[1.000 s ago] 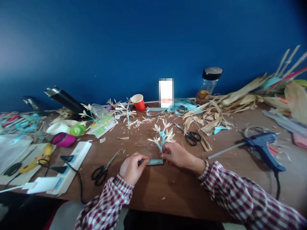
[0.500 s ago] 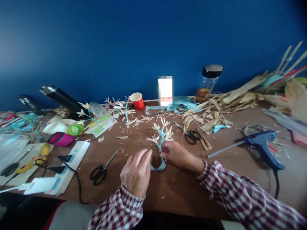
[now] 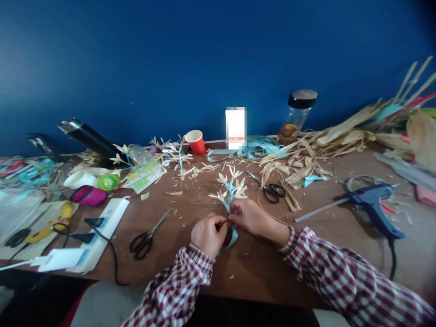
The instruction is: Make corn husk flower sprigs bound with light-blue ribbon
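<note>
L hand [image 3: 208,234] moved beside R hand [image 3: 251,219]; R fingers pinch pale, blue-stemmed sprig [image 3: 230,187]; can't tell L's grip.

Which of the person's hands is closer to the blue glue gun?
Right. The right hand, at the flowered stem, is to the left of the blue glue gun. The left hand is farther off, on the right hand's other side.

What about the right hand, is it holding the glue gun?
No, the right hand holds the sprig, and the glue gun lies apart.
</note>
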A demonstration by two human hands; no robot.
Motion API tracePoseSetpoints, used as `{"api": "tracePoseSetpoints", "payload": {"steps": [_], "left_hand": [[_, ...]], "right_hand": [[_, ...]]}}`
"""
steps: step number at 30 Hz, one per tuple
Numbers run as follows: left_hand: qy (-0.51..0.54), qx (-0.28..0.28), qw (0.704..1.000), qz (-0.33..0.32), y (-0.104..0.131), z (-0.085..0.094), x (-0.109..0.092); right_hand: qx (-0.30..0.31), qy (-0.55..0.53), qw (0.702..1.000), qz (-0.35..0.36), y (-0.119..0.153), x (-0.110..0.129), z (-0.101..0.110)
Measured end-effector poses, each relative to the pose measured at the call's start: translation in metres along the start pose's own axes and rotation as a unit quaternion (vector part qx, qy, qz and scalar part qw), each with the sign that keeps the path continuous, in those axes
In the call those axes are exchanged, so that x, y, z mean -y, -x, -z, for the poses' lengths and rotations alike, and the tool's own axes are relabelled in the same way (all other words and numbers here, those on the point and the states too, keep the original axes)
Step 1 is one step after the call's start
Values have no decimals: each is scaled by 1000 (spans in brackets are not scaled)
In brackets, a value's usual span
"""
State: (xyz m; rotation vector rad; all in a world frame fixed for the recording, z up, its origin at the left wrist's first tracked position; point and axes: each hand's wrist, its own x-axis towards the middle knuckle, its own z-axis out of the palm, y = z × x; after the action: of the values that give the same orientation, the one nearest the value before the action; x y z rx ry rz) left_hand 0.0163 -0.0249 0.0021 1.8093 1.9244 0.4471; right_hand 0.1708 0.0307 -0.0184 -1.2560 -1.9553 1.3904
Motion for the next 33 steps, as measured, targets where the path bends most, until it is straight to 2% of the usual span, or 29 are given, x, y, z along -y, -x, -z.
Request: {"api": "tracePoseSetpoints", "payload": {"steps": [6,10,14,19,23,27,33], "left_hand": [[-1,68,996,50,-5,4,-5],[1,53,997,48,-5,1,-3],[47,53,997,30,-6,1,2],[38,61,997,19,-9,6,5],[1,52,998,21,-10,9,3],[-43,40,997,44,-8,8,0],[-76,43,994,62,-9,5,-1]], "right_hand": [[-15,-15,1000,-7,0,2,-2],[-46,-11,999,-12,2,7,-4],[-40,0,999,15,5,13,1],[18,159,985,67,19,26,9],[27,252,967,41,28,31,3],[4,249,968,42,27,27,1],[18,183,980,75,23,21,8]]}}
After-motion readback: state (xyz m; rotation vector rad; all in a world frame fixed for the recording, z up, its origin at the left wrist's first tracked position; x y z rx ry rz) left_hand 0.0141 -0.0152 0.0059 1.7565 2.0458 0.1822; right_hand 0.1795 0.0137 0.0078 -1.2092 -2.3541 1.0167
